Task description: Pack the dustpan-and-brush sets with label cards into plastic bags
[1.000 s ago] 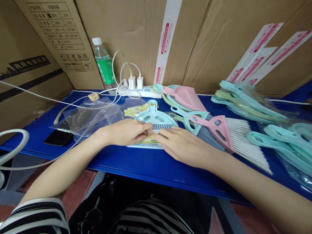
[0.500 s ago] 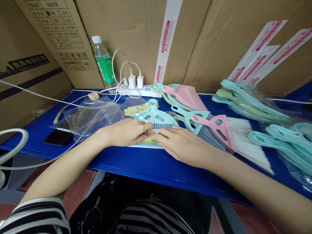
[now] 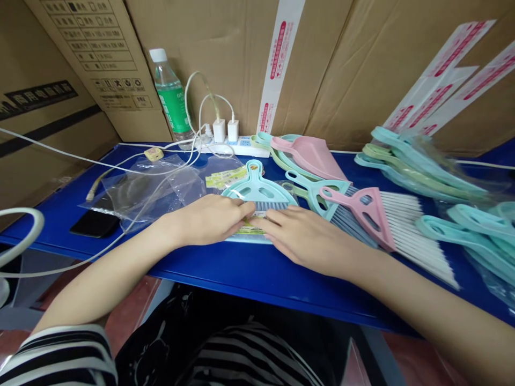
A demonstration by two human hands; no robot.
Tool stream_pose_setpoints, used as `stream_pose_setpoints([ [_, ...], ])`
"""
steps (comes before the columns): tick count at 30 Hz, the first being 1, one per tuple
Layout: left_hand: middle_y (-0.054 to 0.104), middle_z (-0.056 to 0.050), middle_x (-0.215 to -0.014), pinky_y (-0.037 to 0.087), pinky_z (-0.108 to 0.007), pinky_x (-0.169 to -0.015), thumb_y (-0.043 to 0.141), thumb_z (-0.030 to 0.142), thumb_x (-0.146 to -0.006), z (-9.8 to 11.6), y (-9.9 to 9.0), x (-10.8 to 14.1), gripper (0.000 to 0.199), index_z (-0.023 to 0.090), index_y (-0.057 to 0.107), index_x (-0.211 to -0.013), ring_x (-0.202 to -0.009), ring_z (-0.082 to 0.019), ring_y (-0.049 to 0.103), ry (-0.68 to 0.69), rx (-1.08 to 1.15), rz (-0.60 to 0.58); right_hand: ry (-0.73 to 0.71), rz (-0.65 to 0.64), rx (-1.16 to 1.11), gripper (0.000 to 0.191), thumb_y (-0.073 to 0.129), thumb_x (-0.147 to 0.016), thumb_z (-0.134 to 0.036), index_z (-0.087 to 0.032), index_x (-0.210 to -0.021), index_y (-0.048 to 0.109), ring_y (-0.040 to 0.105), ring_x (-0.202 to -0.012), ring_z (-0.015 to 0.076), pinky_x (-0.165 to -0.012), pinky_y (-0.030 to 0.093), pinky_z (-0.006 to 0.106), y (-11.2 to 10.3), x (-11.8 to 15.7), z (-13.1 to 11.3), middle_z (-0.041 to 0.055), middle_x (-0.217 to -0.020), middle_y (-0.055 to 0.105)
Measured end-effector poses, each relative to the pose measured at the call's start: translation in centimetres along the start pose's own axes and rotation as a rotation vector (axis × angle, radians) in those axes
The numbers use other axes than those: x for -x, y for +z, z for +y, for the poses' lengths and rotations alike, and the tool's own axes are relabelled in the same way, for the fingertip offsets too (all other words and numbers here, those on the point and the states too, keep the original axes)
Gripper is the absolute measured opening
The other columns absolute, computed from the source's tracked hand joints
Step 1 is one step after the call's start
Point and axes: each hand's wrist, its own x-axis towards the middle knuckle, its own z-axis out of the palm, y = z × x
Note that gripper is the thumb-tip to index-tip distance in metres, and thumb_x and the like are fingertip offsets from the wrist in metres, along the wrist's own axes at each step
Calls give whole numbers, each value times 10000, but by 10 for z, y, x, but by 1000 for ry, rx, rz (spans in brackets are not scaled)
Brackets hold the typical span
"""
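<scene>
A light blue hand brush (image 3: 252, 186) with grey bristles lies in front of me, handle pointing away. It rests over a light blue dustpan in a clear plastic bag, with a yellow-green label (image 3: 253, 230) at the near end. My left hand (image 3: 209, 219) is closed at the left of the label, thumb and forefinger pinching the bag. From the right, my right hand (image 3: 303, 233) bends its fingers onto the same bag, their tips close to the left hand's. Both hands cover part of the bag and bristles.
Right of the hands lie a pink brush (image 3: 364, 212), a blue brush (image 3: 316, 188) and stacked dustpans (image 3: 317, 155). Bagged sets (image 3: 475, 236) fill the far right. Left are a phone (image 3: 94, 223), empty plastic bags (image 3: 151, 185), cables and a bottle (image 3: 175, 107). Cardboard (image 3: 233, 53) stands behind.
The view has shifted slightly. Both hands stay at the bag's near end, and their fingertips have moved only a little along it.
</scene>
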Motion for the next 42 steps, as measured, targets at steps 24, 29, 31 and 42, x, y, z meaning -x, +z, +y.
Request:
stream_pose_setpoints([
  [24, 669, -41, -815, 391, -266, -531, 438, 187, -946, -1, 1, 1, 76, 172, 513, -953, -658, -175, 630, 6, -8, 7, -3, -4, 4, 346, 413, -877, -57, -145, -1158, 596, 630, -759, 210, -672, 464, 341, 1, 1, 0, 82, -919, 678],
  [29, 666, -46, -815, 430, -265, -561, 417, 182, -950, 1, 1, 1, 99, 173, 514, -969, -672, -178, 641, -2, -34, 2, 2, 4, 0, 335, 441, -864, -49, -145, -1142, 603, 623, -726, 208, -663, 459, 340, 0, 0, -1, 72, -910, 678],
  [31, 670, -54, -841, 449, -269, -581, 409, 174, -952, 3, 1, 0, 110, 171, 515, -982, -694, -183, 649, -5, -41, -3, 5, 2, 5, 333, 440, -865, -50, -153, -1136, 603, 620, -718, 206, -663, 457, 337, 0, 0, -1, 66, -904, 677],
  [42, 679, -84, -917, 509, -321, -644, 395, 138, -951, 8, 3, 1, 158, 162, 521, -1043, -752, -224, 670, -24, -125, -45, 4, -11, 6, 345, 436, -859, -51, -154, -1146, 597, 618, -718, 206, -663, 453, 334, -1, 0, 0, 67, -902, 674],
])
